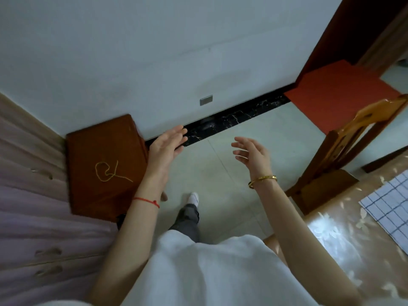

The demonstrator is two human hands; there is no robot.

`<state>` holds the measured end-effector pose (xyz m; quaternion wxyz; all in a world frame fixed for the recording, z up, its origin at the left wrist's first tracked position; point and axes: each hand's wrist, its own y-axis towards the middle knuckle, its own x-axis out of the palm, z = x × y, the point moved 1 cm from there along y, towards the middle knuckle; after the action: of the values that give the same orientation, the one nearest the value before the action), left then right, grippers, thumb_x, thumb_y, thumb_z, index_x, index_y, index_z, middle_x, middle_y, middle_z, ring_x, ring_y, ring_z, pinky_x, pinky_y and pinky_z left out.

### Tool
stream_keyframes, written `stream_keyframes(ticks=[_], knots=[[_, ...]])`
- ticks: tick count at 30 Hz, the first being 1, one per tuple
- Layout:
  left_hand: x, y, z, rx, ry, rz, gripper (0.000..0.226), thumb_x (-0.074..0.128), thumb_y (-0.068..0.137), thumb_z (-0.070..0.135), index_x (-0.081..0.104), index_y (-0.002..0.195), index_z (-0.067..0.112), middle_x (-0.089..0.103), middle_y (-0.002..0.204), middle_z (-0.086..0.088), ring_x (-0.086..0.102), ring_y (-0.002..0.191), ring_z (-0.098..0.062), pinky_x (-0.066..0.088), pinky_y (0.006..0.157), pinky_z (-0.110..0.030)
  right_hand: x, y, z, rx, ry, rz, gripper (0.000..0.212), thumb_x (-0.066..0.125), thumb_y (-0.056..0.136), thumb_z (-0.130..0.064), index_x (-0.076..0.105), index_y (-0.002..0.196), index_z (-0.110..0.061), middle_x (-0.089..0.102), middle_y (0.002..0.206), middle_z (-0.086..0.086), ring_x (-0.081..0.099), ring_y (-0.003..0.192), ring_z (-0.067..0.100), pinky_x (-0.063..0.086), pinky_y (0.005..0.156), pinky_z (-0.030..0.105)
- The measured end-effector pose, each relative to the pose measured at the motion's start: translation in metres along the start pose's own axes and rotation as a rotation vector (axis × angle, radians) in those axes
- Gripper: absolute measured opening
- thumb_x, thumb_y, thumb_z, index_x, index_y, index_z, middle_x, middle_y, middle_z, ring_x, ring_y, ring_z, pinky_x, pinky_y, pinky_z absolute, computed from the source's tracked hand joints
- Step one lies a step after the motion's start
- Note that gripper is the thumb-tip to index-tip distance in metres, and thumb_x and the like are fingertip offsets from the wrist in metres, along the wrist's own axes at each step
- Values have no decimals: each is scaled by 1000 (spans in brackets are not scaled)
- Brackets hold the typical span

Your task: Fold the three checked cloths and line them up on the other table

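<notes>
One white cloth with a dark blue check (388,208) lies flat on a glossy brown table (344,250) at the right edge; only part of it shows. My left hand (166,143) is raised over the floor beside a small wooden table (103,164), fingers straight and together, holding nothing. My right hand (251,152) is raised in the middle of the view, fingers spread and relaxed, empty. Both hands are well away from the cloth. No other checked cloth is in sight.
A yellow string (108,172) lies on the small wooden table by the white wall. A pink quilted bed (28,217) fills the left. A wooden chair (344,151) stands by the glossy table. Pale tiled floor (231,184) lies ahead, with a doorway at the top right.
</notes>
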<state>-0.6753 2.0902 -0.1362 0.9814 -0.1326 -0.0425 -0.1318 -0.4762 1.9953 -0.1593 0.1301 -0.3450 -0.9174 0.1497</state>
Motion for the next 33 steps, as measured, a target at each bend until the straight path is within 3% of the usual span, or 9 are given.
stream_keyframes(ticks=[16, 25, 33], knots=[[104, 249, 62, -17, 122, -476, 28, 57, 98, 15, 66, 124, 16, 71, 119, 0, 67, 111, -14, 50, 97, -30, 25, 163, -64, -103, 166, 396, 21, 50, 98, -17, 70, 101, -12, 72, 95, 6, 63, 77, 15, 53, 71, 24], [184, 307, 69, -90, 199, -747, 30, 57, 98, 16, 63, 127, 14, 70, 121, 0, 66, 112, -14, 49, 104, -36, -2, 190, -82, -127, 233, 666, 25, 46, 100, -16, 69, 105, -7, 71, 94, 6, 63, 77, 15, 53, 71, 24], [270, 341, 62, -119, 231, -869, 31, 56, 98, 13, 62, 128, 12, 70, 120, -1, 66, 112, -16, 49, 104, -37, -47, 236, -97, -127, 293, 803, 23, 48, 100, -16, 69, 103, -10, 72, 95, 7, 64, 79, 17, 53, 73, 25]])
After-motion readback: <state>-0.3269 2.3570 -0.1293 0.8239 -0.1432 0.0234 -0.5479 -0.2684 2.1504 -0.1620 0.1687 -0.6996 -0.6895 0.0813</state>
